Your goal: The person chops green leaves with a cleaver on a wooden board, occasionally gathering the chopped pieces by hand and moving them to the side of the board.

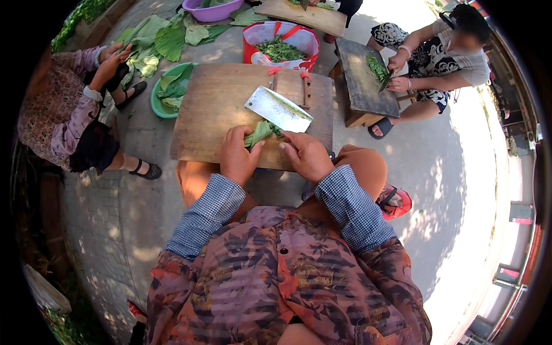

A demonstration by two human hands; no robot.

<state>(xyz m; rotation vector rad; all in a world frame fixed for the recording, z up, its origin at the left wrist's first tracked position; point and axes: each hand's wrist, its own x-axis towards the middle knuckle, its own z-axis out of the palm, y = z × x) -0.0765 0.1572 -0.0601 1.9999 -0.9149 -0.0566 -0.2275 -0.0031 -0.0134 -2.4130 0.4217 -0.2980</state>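
My left hand (239,153) grips a folded bundle of green leaves (258,134) near the front edge of a wooden cutting board (207,116). Beside the bundle's right end are chopped green bits (274,128). The thumb and forefinger of my right hand (307,154) reach toward these bits. A wide cleaver (280,110) lies with its blade nearly flat just beyond both hands, green scraps along the blade. Its handle passes behind my right hand, and a dark end (331,155) shows at the far side; whether my fingers close around it is hidden.
Left of the board stands a green basin (159,108) with leaves. A red bag (317,54) of chopped greens is behind it. To the right, a person cuts greens on another board (360,82); a person at left holds leaves (140,41). Large leaves (169,43) lie on the ground.
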